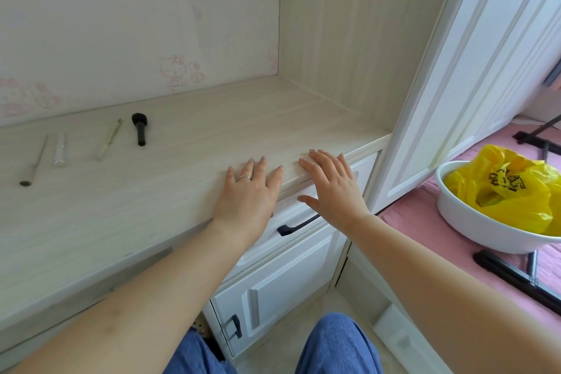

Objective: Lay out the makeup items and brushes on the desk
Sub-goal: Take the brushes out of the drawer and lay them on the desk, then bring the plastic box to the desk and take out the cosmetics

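1. Head view: both hands flat on the pale wood-grain desk (91, 222) at its near right edge. Left hand (247, 191), ring on one finger, and right hand (331, 188) both have fingers straight and spread, each grip holding nothing.
2. Four items already laid out in a row on the far left of the desk, well apart from the hands: thin grey-handled brush (35, 165) leftmost, clear tube (60, 149) just right of it, slim cream-handled brush (108, 140) next, short black-handled brush with dark fluffy head (139, 130) rightmost.
3. Handles run roughly near-to-far, gaps uneven. Looks like either the layout is done or more stock sits in the white drawer with black bar handle (299, 223) directly below the hands. Cannot tell which.
4. If fetching more: drop the right hand to the bar handle and pull straight toward the body; keep the left hand off the drawer front, clear of the edge.
5. Place new items to the right of the black brush, same orientation, even gaps, not touching.
6. Set round handles down flat and release gently, since they will likely roll on the smooth top.
7. Ignore the white basin with yellow plastic bag (501, 188) on the pink bed, right.
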The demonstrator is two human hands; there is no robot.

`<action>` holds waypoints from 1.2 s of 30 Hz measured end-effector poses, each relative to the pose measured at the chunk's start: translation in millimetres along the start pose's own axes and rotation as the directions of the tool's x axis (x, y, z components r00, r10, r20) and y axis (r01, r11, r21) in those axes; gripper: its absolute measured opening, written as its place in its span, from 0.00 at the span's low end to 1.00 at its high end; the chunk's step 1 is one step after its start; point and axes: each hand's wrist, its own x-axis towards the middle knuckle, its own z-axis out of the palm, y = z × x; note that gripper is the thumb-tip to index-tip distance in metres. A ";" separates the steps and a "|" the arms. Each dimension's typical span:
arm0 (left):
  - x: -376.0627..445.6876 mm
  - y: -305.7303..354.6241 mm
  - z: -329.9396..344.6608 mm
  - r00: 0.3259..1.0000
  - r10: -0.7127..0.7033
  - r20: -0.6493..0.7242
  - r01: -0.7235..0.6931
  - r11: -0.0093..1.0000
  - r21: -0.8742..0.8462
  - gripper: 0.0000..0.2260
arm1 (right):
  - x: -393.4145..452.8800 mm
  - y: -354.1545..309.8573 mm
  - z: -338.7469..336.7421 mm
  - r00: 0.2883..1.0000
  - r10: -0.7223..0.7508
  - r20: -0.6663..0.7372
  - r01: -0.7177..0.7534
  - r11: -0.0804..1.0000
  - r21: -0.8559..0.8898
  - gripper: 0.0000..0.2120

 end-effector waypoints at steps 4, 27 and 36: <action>0.5 -0.1 2.2 1.000 -0.008 -0.013 0.008 1.000 -0.011 0.35 | 0.2 -0.9 0.7 1.000 0.013 0.014 -0.013 1.000 -0.002 0.37; -49.2 -48.8 -44.5 0.939 -0.338 0.062 0.036 -0.083 -0.996 0.12 | 31.9 -48.6 -92.6 0.938 0.122 0.324 -0.335 0.552 0.763 0.23; -3.7 -132.1 -30.1 0.846 -0.512 0.146 0.122 -0.080 -0.989 0.13 | 147.8 -81.3 -31.7 0.905 -0.144 0.400 -0.328 0.360 0.873 0.21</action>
